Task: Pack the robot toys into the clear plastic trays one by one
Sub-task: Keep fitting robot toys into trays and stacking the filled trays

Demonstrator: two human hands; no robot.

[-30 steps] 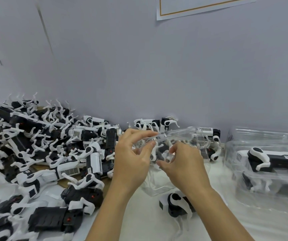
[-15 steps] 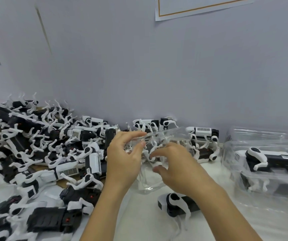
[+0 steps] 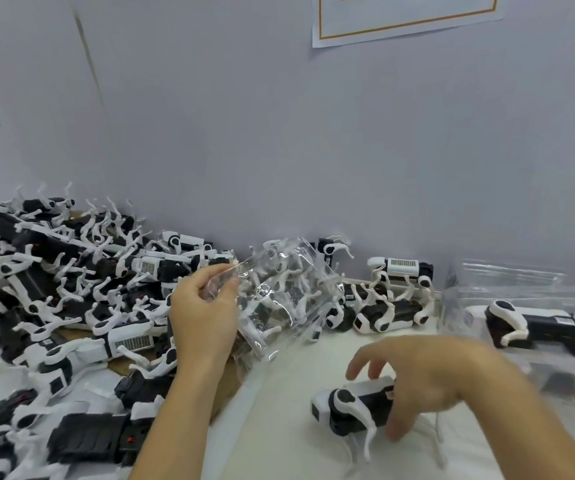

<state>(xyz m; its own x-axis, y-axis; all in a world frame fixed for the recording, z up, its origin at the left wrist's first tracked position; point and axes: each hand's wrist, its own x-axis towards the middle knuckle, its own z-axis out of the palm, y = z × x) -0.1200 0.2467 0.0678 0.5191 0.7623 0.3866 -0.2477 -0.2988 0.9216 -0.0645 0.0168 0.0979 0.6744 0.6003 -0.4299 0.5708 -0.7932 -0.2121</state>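
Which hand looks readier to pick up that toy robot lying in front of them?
The right hand: it hovers spread over the robot toy, while the left hand holds the clear plastic tray.

White table [image 3: 279, 427] under robot toys [image 3: 71, 306].

Clear tray [image 3: 286, 292] aloft, toy [image 3: 352, 407] under hands [image 3: 428, 379].

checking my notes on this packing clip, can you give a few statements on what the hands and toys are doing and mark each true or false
1. The left hand holds a clear plastic tray off the table. True.
2. The right hand grips that tray too. False: it is down at the robot toy on the white table.
3. The loose toys are piled on the left. True.
4. The packed tray on the right is empty. False: a toy lies in it.
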